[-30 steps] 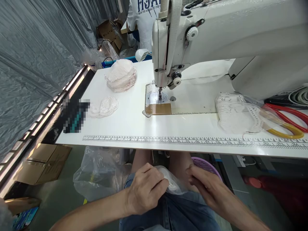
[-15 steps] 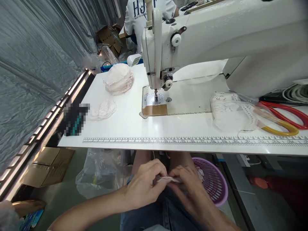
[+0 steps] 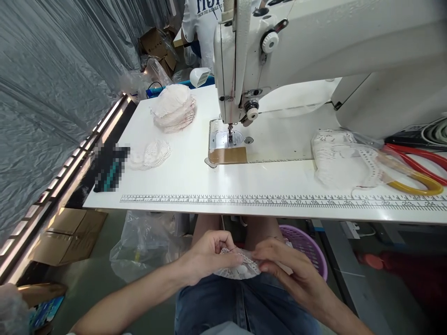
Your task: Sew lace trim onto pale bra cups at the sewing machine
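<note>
Over my lap, below the table's front edge, both hands pinch a small white lace piece (image 3: 237,269). My left hand (image 3: 207,255) grips its left edge with curled fingers. My right hand (image 3: 289,272) grips its right edge between thumb and fingers. The lace sags between them above my blue jeans. A white sewing machine (image 3: 314,51) stands on the white table (image 3: 195,179) ahead, its needle over the metal plate (image 3: 225,139).
A stack of pinkish lace cups (image 3: 173,108) and a loose lace piece (image 3: 151,154) lie at the table's left. A bag of lace (image 3: 340,158) and scissors (image 3: 415,174) lie right. A purple basket (image 3: 307,246) sits under the table. Another person (image 3: 200,23) sits beyond.
The lace piece, bunched between my hands before, is now spread flatter between them. My hands have drawn slightly apart over my lap.
</note>
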Tool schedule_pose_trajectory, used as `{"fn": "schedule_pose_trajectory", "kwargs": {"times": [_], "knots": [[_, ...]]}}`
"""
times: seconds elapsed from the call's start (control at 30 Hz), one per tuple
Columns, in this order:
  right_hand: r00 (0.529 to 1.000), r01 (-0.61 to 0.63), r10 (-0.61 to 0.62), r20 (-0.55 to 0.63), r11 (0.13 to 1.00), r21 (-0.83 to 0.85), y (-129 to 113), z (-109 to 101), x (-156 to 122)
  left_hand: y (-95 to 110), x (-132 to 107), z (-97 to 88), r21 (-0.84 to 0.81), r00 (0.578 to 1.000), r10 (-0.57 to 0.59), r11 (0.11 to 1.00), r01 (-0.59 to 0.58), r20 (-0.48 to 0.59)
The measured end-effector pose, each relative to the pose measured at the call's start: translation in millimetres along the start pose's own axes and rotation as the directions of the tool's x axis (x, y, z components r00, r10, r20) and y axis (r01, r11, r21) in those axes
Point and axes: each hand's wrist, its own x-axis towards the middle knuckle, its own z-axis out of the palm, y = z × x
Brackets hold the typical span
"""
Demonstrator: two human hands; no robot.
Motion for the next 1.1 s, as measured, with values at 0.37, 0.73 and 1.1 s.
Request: {"fn": "schedule_pose_trajectory", "kwargs": {"times": [0.37,0.73,1.1], "knots": [[0.991,-0.125,0.133,0.012,0.952,-0.278,15.7,-33.4,-22.8,-1.5,-2.7,-7.2,0.031,0.999,-0.037,0.999,0.036,0.020],[0.955,-0.187,0.247,0.166,0.932,-0.312,-8.9,-19.6,-6.6,8.3,0.9,5.7,0.202,0.995,-0.079,0.977,0.065,0.065],[0.811,-0.539,0.401,0.426,0.795,0.278,-10.3,-7.1,14.7,-2.5,-10.4,-10.8,0.292,0.992,-0.017,0.956,-0.022,0.129]]}}
